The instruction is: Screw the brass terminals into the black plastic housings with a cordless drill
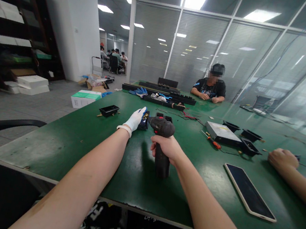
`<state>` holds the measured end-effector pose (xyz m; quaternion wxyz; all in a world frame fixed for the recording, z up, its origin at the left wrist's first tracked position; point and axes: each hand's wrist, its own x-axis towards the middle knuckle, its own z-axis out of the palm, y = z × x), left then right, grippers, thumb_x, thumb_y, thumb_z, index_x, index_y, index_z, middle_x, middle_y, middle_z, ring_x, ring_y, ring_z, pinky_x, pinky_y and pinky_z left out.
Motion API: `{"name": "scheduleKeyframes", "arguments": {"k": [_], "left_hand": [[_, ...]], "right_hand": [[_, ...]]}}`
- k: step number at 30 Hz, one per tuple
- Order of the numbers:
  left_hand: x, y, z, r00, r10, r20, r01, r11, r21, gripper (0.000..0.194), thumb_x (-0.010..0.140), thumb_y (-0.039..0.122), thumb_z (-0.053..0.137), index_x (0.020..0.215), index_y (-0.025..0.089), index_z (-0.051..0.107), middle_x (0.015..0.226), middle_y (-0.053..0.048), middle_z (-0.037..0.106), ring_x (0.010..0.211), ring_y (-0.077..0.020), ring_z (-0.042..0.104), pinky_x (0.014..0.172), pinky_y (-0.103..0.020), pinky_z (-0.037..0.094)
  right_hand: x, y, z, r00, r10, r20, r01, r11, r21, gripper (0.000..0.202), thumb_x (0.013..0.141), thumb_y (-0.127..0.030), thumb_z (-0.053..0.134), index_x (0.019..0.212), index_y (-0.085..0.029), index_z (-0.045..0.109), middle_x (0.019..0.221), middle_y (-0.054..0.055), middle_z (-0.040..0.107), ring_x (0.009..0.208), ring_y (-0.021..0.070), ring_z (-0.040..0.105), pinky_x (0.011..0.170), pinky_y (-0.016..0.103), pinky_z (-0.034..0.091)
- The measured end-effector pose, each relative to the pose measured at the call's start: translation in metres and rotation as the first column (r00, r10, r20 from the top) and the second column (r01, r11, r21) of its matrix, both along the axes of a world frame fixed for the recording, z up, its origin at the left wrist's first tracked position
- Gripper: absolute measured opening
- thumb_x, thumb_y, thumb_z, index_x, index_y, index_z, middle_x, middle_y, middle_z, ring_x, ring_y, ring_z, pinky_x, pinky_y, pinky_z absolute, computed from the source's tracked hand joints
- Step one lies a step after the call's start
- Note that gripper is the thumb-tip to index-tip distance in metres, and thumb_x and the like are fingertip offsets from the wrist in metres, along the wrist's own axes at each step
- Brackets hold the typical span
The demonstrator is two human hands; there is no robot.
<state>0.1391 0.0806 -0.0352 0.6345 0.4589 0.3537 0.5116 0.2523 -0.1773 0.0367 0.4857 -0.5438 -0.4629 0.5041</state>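
Observation:
My left hand (pixel 135 120), in a white glove with blue fingertips, grips a small black plastic housing (pixel 143 125) with brass-coloured parts inside. My bare right hand (pixel 166 148) is wrapped round the handle of a black cordless drill (pixel 162 127). The drill's nose points left and lies close to the housing; whether its tip touches cannot be made out. Just behind the drill sit more black housings (pixel 160 115), partly hidden by it. To the left of my gloved hand a similar black housing (pixel 108 110) rests on the green table (pixel 77 148).
At right lie a phone (pixel 250 191), a screwdriver (pixel 215 143), a silver-topped box (pixel 223 133) and several black housings (pixel 250 135). A co-worker's hand (pixel 283 159) rests at the right. Black bars (pixel 159 92) and a blue glove (pixel 139 91) lie farther back, before a seated person (pixel 211 85).

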Motion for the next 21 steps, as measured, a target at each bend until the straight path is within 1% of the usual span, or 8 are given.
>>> {"name": "scheduleKeyframes", "arguments": {"k": [4,8,13,18,21], "left_hand": [[-0.001,-0.0032,0.0029,1.0,-0.003,-0.009,0.003,1.0,0.016,0.052,0.096,0.072,0.079,0.111,0.023,0.072,0.087,-0.003,0.076,0.064,-0.0193,0.074,0.06,-0.029,0.062],[-0.0014,-0.006,0.0051,1.0,-0.009,-0.009,0.009,1.0,-0.014,0.051,0.097,0.071,0.079,0.113,0.023,0.071,0.087,-0.003,0.075,0.063,-0.0187,0.073,0.061,-0.029,0.062],[-0.0002,-0.0033,0.0033,1.0,0.0,0.002,0.0,1.0,-0.009,0.049,0.098,0.07,0.079,0.111,0.023,0.071,0.088,-0.003,0.076,0.065,-0.0194,0.073,0.062,-0.03,0.062],[-0.0006,-0.0001,0.0006,1.0,-0.006,-0.009,0.006,1.0,-0.005,0.053,0.096,0.072,0.079,0.115,0.023,0.072,0.093,-0.005,0.078,0.068,-0.0203,0.076,0.064,-0.03,0.063],[-0.0009,0.0005,-0.0002,1.0,-0.004,-0.017,0.004,1.0,0.004,0.053,0.095,0.073,0.079,0.115,0.024,0.072,0.092,-0.004,0.078,0.068,-0.0198,0.075,0.064,-0.029,0.063]], "right_hand": [[0.0,0.0,-0.0008,1.0,-0.005,0.006,0.005,1.0,0.002,0.018,0.079,-0.016,0.07,0.063,-0.019,0.062,0.056,0.004,0.068,0.041,0.0179,0.063,0.039,0.026,0.05],[0.0004,0.0001,-0.0022,1.0,-0.001,0.005,0.001,1.0,0.002,0.018,0.079,-0.014,0.07,0.064,-0.019,0.062,0.056,0.004,0.069,0.041,0.0176,0.062,0.039,0.026,0.05],[0.0014,0.0009,-0.0031,1.0,0.001,0.001,-0.001,1.0,-0.003,0.018,0.08,-0.013,0.069,0.065,-0.019,0.063,0.057,0.005,0.069,0.041,0.0178,0.063,0.039,0.027,0.05],[0.0006,0.0005,-0.0019,1.0,0.007,-0.007,-0.007,1.0,0.005,0.018,0.081,-0.013,0.069,0.065,-0.019,0.063,0.057,0.004,0.069,0.042,0.0178,0.063,0.04,0.027,0.05],[-0.0004,0.0,-0.0007,1.0,0.001,-0.007,-0.001,1.0,-0.004,0.018,0.081,-0.013,0.07,0.065,-0.019,0.063,0.057,0.005,0.069,0.042,0.0176,0.062,0.04,0.027,0.05]]}}
